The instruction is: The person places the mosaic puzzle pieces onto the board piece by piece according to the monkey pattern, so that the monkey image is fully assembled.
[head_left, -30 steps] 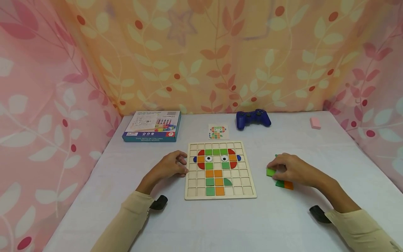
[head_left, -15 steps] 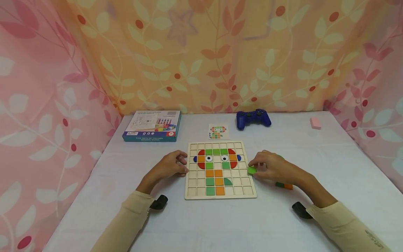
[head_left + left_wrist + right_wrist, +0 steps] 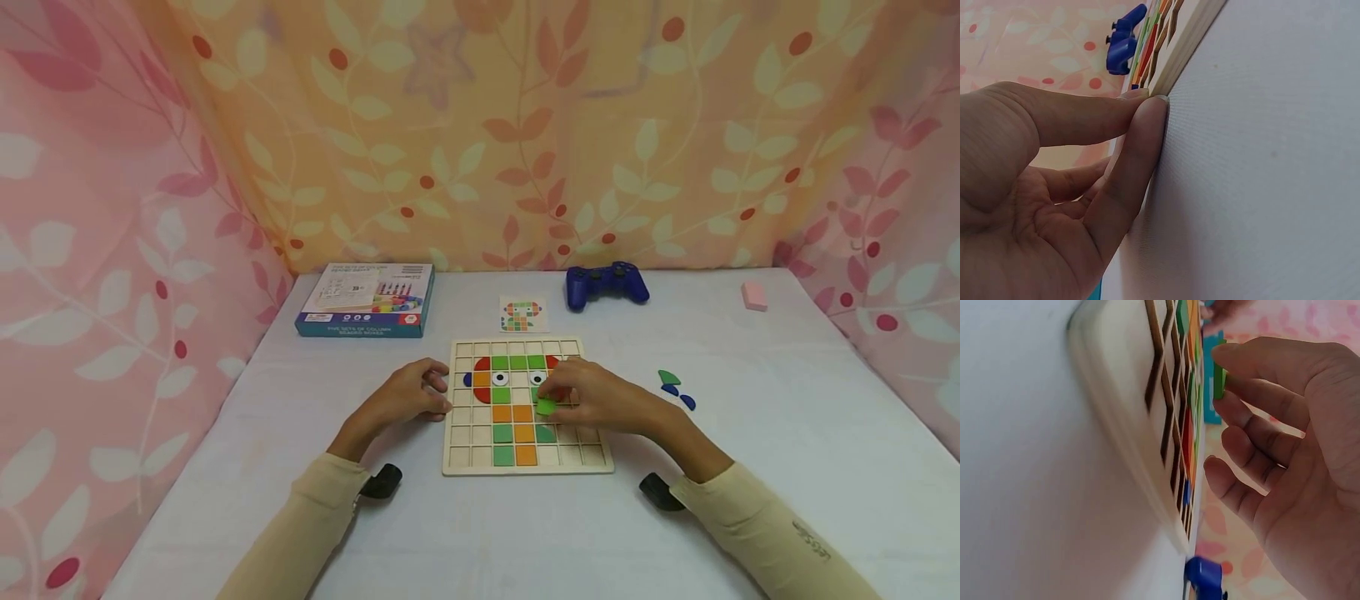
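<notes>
A wooden grid board (image 3: 459,435) bears coloured tiles: red quarter-rounds, orange and green squares, and two eye tiles (image 3: 500,379). Against its left edge, my left hand (image 3: 408,392) pinches the rim between thumb and finger, as the left wrist view shows. My right hand (image 3: 600,398) holds a light green tile (image 3: 546,407) between thumb and fingertips, over the board just right of the orange squares. Seen from the right wrist, the green tile (image 3: 1219,378) stands apart from the board's surface. Part of the face's right side is hidden under the right hand.
Right of the board lie a green quarter-round (image 3: 669,377) and two blue half-rounds (image 3: 687,402). Behind it is a pattern card (image 3: 523,315). A blue game controller (image 3: 606,285), a boxed toy set (image 3: 365,300) and a pink block (image 3: 754,296) stand farther back.
My right hand has carried the light green tile leftward from the loose pieces to over the board. The green and orange pieces seen earlier are now out of sight. My left hand stays put.
</notes>
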`<state>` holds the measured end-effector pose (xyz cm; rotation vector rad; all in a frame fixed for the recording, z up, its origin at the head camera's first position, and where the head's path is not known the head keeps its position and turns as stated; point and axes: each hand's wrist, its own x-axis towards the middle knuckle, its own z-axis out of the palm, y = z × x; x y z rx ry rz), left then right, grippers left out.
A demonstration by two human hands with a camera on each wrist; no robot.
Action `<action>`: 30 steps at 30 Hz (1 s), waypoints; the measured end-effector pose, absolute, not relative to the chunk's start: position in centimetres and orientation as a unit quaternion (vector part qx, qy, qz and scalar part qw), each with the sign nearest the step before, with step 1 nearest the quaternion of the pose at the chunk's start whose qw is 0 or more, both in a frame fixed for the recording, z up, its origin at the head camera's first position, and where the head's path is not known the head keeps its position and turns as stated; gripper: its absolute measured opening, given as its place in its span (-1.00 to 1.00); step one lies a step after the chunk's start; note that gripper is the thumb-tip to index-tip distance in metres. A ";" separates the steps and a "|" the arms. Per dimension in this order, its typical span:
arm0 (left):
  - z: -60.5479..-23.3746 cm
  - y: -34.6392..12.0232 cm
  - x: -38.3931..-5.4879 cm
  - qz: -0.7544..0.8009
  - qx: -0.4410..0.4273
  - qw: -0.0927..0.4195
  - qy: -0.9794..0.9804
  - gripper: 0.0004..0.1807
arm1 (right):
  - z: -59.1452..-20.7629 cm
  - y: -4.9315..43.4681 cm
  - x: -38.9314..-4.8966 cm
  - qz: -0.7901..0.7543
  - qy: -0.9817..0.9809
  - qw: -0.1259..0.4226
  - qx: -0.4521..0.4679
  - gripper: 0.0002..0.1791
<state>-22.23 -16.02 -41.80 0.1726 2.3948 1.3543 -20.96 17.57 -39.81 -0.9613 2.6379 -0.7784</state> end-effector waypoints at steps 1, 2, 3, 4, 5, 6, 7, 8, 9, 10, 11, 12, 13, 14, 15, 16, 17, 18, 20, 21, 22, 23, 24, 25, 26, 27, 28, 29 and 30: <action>-41.8 -16.0 -22.2 0.483 0.062 0.191 0.852 -0.35 | -39.8 17.2 -21.0 -0.267 0.898 0.117 -0.331 -0.70; -41.9 -16.0 -22.3 0.482 0.062 0.192 0.853 -0.35 | -39.9 16.9 -21.0 -0.269 0.896 0.120 -0.333 -0.70; -41.9 -16.0 -22.3 0.481 0.061 0.192 0.853 -0.35 | -39.9 16.6 -21.0 -0.269 0.895 0.123 -0.335 -0.70; -41.9 -16.0 -22.3 0.480 0.062 0.192 0.854 -0.35 | -39.9 16.3 -21.0 -0.269 0.893 0.123 -0.339 -0.71; -41.9 -16.0 -22.3 0.480 0.061 0.191 0.854 -0.35 | -40.0 16.0 -21.0 -0.270 0.891 0.126 -0.342 -0.72; -41.9 -16.0 -22.2 0.480 0.060 0.191 0.854 -0.35 | -40.0 15.7 -21.0 -0.272 0.889 0.127 -0.346 -0.73; -41.9 -16.0 -22.2 0.480 0.059 0.192 0.854 -0.35 | -40.0 15.4 -21.1 -0.271 0.887 0.127 -0.352 -0.74; -41.8 -16.0 -22.2 0.479 0.059 0.192 0.854 -0.35 | -40.0 15.1 -21.1 -0.268 0.886 0.126 -0.356 -0.75; -41.8 -16.0 -22.2 0.479 0.059 0.193 0.854 -0.35 | -40.0 14.8 -21.1 -0.267 0.885 0.128 -0.358 -0.75; -41.8 -16.0 -22.2 0.479 0.060 0.193 0.854 -0.35 | -40.1 14.5 -21.1 -0.265 0.884 0.129 -0.362 -0.75; -41.8 -16.0 -22.2 0.480 0.060 0.194 0.854 -0.35 | -40.1 14.2 -21.0 -0.262 0.884 0.132 -0.363 -0.75; -41.8 -16.0 -22.2 0.480 0.060 0.194 0.854 -0.35 | -40.1 14.0 -21.0 -0.260 0.884 0.134 -0.365 -0.74; -41.8 -16.1 -22.2 0.479 0.062 0.195 0.854 -0.35 | -40.1 13.7 -21.0 -0.257 0.883 0.135 -0.368 -0.74; -41.8 -16.1 -22.2 0.480 0.061 0.194 0.854 -0.35 | -40.1 13.4 -21.0 -0.255 0.884 0.136 -0.369 -0.74; -41.8 -16.1 -22.2 0.479 0.062 0.194 0.854 -0.35 | -40.0 13.2 -20.9 -0.254 0.882 0.138 -0.372 -0.73; -41.8 -16.1 -22.2 0.479 0.061 0.194 0.854 -0.35 | -39.9 12.9 -20.9 -0.252 0.882 0.137 -0.375 -0.73; -41.8 -16.1 -22.2 0.479 0.062 0.194 0.854 -0.35 | -39.9 12.7 -20.9 -0.252 0.880 0.137 -0.378 -0.73; -41.8 -16.0 -22.2 0.480 0.061 0.194 0.854 -0.35 | -39.9 12.4 -20.9 -0.253 0.879 0.137 -0.381 -0.72; -41.8 -16.1 -22.2 0.479 0.062 0.195 0.854 -0.35 | -39.7 12.0 -20.7 -0.254 0.877 0.139 -0.383 -0.71; -41.8 -16.1 -22.3 0.479 0.063 0.196 0.853 -0.35 | -39.8 11.7 -20.7 -0.255 0.876 0.141 -0.384 -0.71; -41.8 -16.1 -22.3 0.479 0.063 0.196 0.853 -0.35 | -39.8 11.5 -20.7 -0.254 0.876 0.143 -0.384 -0.71; -41.9 -16.1 -22.3 0.479 0.064 0.196 0.853 -0.35 | -39.8 11.2 -20.6 -0.255 0.875 0.144 -0.386 -0.70; -41.9 -16.2 -22.3 0.479 0.065 0.196 0.853 -0.35 | -39.8 11.0 -20.6 -0.253 0.874 0.145 -0.389 -0.70; -41.9 -16.2 -22.4 0.479 0.065 0.196 0.853 -0.35 | -39.8 10.8 -20.6 -0.251 0.873 0.145 -0.392 -0.69; -41.9 -16.2 -22.4 0.479 0.066 0.195 0.853 -0.35 | -39.9 10.6 -20.6 -0.249 0.872 0.146 -0.394 -0.70; -41.9 -16.2 -22.4 0.479 0.066 0.195 0.853 -0.35 | -39.9 10.4 -20.5 -0.247 0.872 0.147 -0.396 -0.69; -41.9 -16.2 -22.4 0.479 0.065 0.195 0.853 -0.35 | -39.9 10.2 -20.5 -0.245 0.872 0.147 -0.397 -0.69; -41.9 -16.1 -22.4 0.479 0.065 0.196 0.853 -0.35 | -40.0 10.1 -20.5 -0.244 0.872 0.148 -0.398 -0.69; -41.9 -16.1 -22.4 0.479 0.065 0.197 0.853 -0.35 | -39.9 9.9 -20.4 -0.243 0.872 0.150 -0.398 -0.69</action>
